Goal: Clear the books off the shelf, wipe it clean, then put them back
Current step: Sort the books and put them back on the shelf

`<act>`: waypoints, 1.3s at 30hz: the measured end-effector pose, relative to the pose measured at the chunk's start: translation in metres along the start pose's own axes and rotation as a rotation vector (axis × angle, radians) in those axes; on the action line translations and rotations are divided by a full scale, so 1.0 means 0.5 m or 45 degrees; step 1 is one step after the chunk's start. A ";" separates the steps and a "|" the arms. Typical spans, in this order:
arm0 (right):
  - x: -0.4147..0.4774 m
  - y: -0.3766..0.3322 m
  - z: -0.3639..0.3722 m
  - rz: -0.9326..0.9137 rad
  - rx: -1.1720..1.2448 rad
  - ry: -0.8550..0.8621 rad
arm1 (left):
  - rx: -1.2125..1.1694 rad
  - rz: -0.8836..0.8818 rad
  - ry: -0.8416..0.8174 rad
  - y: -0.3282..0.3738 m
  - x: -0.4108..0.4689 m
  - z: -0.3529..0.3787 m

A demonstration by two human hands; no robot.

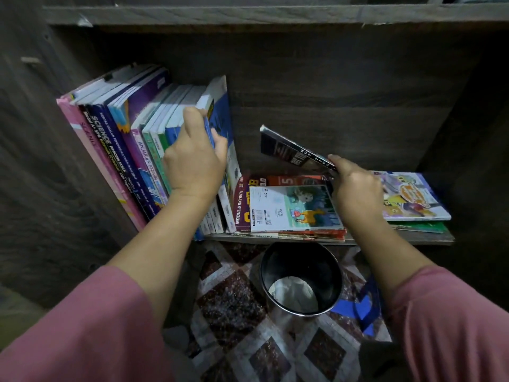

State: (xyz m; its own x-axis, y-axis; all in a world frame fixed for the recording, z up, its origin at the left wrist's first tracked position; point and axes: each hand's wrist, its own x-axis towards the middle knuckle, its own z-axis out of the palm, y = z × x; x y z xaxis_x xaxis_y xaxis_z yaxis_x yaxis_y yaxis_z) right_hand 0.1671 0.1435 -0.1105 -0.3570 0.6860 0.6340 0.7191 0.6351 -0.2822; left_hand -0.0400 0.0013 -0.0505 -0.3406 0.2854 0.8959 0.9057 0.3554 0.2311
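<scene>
A row of upright books (129, 139) leans left against the side wall of the dark wooden shelf (429, 238). My left hand (195, 158) grips the top of the rightmost blue and white book (223, 111), fingers over its edge and thumb on the cover. My right hand (355, 191) pinches a thin black book (292, 150) by its near corner and holds it tilted above the shelf. Under it lies a flat stack of books (292, 208), topped by a white one with a cartoon picture. Further right lie a colourful cartoon book (410, 197) and a green one.
A black round bin (301, 279) with white crumpled paper inside stands on the patterned tiled floor (248, 340) just below the shelf edge. A blue object (360, 307) lies on the floor to its right. Another shelf board (275, 13) runs above.
</scene>
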 end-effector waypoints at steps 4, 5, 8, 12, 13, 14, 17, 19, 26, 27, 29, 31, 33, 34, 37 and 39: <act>-0.016 -0.069 0.009 0.017 0.251 0.096 | 0.116 -0.172 -0.172 0.012 0.018 -0.026; -0.018 -0.086 0.015 0.025 0.331 0.096 | 0.162 -0.177 -0.167 0.013 0.023 -0.036; -0.029 -0.132 0.042 0.080 0.505 0.048 | 0.166 -0.083 -0.116 0.009 0.026 -0.064; -0.054 -0.185 0.074 0.181 0.740 -0.019 | 0.009 -0.021 -0.147 -0.008 0.021 -0.080; -0.058 -0.201 0.080 0.192 0.814 -0.008 | -0.024 -0.007 -0.169 -0.011 0.022 -0.084; -0.060 -0.218 0.084 0.172 0.889 0.005 | -0.061 0.012 -0.195 -0.013 0.024 -0.087; -0.062 -0.261 0.101 0.084 1.152 -0.181 | -0.076 0.069 -0.277 -0.023 0.027 -0.090; -0.065 -0.269 0.106 0.115 1.197 -0.635 | -0.005 0.124 -0.329 -0.032 0.025 -0.080; -0.035 -0.211 0.095 -0.115 0.710 -1.120 | 0.203 0.131 -0.357 -0.032 0.014 -0.044; -0.032 -0.200 0.098 -0.178 0.581 -1.100 | 0.218 0.119 -0.355 -0.029 0.011 -0.040; -0.034 -0.170 0.109 -0.277 0.215 -1.091 | 0.236 0.125 -0.353 -0.024 0.002 -0.035; -0.044 -0.129 0.121 -0.288 -0.141 -1.139 | 0.242 0.125 -0.348 -0.022 -0.003 -0.032; -0.055 -0.087 0.128 -0.254 -0.325 -1.198 | 0.285 0.129 -0.368 -0.022 -0.007 -0.030; -0.059 -0.070 0.128 -0.239 -0.341 -1.217 | 0.307 0.134 -0.390 -0.023 -0.009 -0.029; -0.060 -0.046 0.124 -0.249 -0.270 -1.263 | 0.316 0.135 -0.428 -0.026 -0.013 -0.027; -0.057 -0.044 0.120 -0.248 -0.240 -1.291 | 0.316 0.127 -0.423 -0.026 -0.015 -0.026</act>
State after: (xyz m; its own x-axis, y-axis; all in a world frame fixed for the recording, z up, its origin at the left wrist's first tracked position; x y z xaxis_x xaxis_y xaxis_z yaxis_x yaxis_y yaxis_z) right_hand 0.1258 0.1313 -0.1657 -0.7461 0.6095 -0.2682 0.6458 0.7604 -0.0683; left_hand -0.0459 -0.0168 -0.0554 -0.3539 0.5863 0.7287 0.8640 0.5032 0.0147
